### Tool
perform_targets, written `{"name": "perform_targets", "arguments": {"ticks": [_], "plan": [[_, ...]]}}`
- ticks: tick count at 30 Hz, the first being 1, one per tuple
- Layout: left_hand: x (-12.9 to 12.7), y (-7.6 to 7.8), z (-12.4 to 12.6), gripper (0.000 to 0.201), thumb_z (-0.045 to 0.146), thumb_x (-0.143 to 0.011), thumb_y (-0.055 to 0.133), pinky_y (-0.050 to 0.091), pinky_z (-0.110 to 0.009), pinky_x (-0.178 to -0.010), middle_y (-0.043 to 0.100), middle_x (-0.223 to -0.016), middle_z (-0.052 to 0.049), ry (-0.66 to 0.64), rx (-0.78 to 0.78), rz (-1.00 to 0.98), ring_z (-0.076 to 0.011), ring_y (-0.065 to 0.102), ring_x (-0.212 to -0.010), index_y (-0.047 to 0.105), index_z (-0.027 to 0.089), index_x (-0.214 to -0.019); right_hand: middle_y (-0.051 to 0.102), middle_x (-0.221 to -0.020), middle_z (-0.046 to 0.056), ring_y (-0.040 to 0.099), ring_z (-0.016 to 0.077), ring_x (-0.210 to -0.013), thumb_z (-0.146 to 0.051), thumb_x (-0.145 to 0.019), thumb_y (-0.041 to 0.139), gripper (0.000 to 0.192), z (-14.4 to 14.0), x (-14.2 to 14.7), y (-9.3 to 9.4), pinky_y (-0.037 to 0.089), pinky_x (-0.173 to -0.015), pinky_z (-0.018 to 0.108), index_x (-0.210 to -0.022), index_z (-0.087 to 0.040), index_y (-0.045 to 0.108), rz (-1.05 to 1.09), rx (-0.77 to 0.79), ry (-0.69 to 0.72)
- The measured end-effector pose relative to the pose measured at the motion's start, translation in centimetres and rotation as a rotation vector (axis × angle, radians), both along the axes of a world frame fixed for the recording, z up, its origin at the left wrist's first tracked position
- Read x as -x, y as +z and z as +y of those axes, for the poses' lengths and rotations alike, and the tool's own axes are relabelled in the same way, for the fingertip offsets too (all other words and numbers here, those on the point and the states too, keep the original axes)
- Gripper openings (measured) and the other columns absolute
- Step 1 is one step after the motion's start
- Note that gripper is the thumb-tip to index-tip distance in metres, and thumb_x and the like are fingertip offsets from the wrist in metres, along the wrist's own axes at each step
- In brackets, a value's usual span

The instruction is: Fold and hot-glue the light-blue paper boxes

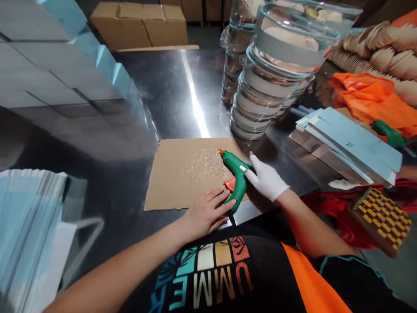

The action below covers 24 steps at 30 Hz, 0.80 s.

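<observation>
1. Head view: a green glue gun (237, 180) is seen lying on a sheet of cardboard (182, 174) on the shiny metal table (169, 95), its orange nozzle pointed toward 10 o'clock.
2. The bare left hand (206, 213) is laid flat at 7 o'clock of the gun, fingers (224, 204) released and spread, their tips touching the handle's lower end.
3. The right hand (267, 180), covered by a white glove, is placed at 3 o'clock of the gun; its fingers are loosely extended against the gun body, with no closed grasp shown.
4. A patch of pale glue crumbs (205, 165) is spread on the cardboard just left of the nozzle.
5. Stacked glass bowls (270, 82) are found at 1 o'clock of the cardboard, and flat pale-blue cartons (352, 143) at 3 o'clock.
6. Brown boxes (140, 21) are seen at 12 o'clock, beyond the table.
</observation>
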<state>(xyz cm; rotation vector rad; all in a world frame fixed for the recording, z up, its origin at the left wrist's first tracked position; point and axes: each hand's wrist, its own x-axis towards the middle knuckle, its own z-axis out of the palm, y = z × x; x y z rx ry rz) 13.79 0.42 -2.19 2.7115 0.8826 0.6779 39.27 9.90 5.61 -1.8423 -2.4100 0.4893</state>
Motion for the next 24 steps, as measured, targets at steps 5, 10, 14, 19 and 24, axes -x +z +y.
{"name": "perform_targets", "arguments": {"ticks": [5,10,14,19,24], "plan": [[0.2,0.7,-0.2,0.045,0.044,-0.107,0.062,0.06,-0.051,-0.105,0.07,-0.141,-0.022,-0.035,-0.007,-0.155,-0.0338,0.068,-0.128,0.064,0.017,-0.143,0.076,-0.133,0.015,0.071,0.0284,-0.121,-0.026,-0.104,0.045,0.041,-1.8,-2.0,0.7,0.052,-0.104,0.037,-0.137,-0.017,0.068,0.015,0.005,0.202],[-0.5,1.6,-0.3,0.063,0.062,-0.104,0.059,0.061,-0.043,-0.086,0.074,-0.112,-0.018,0.006,0.047,-0.182,-0.0293,0.071,-0.1,0.061,0.009,-0.138,0.076,-0.119,0.014,0.072,0.0257,-0.1,-0.022,-0.102,0.049,0.047,-2.0,-2.1,1.6,0.051,-0.087,0.032,-0.147,-0.019,0.064,-0.208,0.091,0.346],[-1.2,1.1,-0.4,0.058,0.056,-0.107,0.055,0.056,-0.044,-0.084,0.071,-0.11,-0.016,0.008,0.037,-0.102,-0.0297,0.065,-0.098,0.058,0.013,-0.147,0.075,-0.118,0.015,0.072,0.0242,-0.087,-0.02,-0.101,0.051,0.061,-1.8,-1.8,1.2,0.046,-0.074,0.03,-0.161,-0.022,0.053,-0.351,0.128,0.338],[-1.9,0.0,-0.8,0.046,0.036,-0.106,0.05,0.054,-0.044,-0.084,0.068,-0.11,-0.016,0.058,0.051,-0.107,-0.03,0.061,-0.099,0.061,0.014,-0.144,0.077,-0.124,0.012,0.075,0.0263,-0.1,-0.025,-0.096,0.062,0.082,-0.6,-1.8,0.8,0.051,-0.083,0.031,-0.173,-0.027,0.034,-0.255,0.19,0.363],[-1.9,0.5,-0.6,0.044,0.029,-0.103,0.053,0.056,-0.042,-0.084,0.069,-0.11,-0.016,0.042,0.027,-0.093,-0.0295,0.063,-0.101,0.062,0.013,-0.143,0.082,-0.115,0.011,0.078,0.0294,-0.092,-0.032,-0.099,0.063,0.084,0.2,0.1,2.6,0.052,-0.081,0.034,-0.174,-0.038,0.026,-0.454,0.243,0.344]]}}
